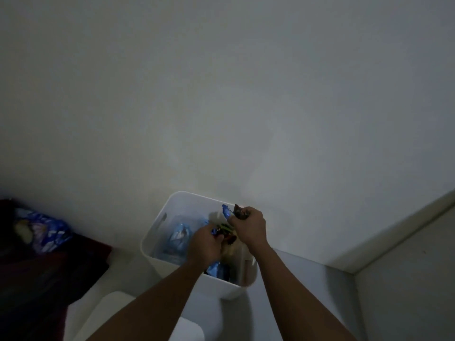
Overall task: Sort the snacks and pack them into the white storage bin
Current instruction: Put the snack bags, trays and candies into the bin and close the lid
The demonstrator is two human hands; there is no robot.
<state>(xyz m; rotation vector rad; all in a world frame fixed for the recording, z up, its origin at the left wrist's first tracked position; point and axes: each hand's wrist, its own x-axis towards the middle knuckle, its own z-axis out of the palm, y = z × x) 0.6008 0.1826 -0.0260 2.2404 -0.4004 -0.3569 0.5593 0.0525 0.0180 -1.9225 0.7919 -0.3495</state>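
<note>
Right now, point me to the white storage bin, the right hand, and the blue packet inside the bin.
white storage bin (194,205): head view, bare far inner wall.
right hand (251,227): head view, back of the hand.
blue packet (179,235): head view, middle of its face.

Setting: home, prob. bedroom. Evidence was plain wall (221,94), dark red blanket (49,271) w/ blue patterned bundle (46,230), white storage bin (157,226).

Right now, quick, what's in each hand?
Left hand: closed on a small dark and green snack packet.
Right hand: closed on blue and dark snack packets.
</note>
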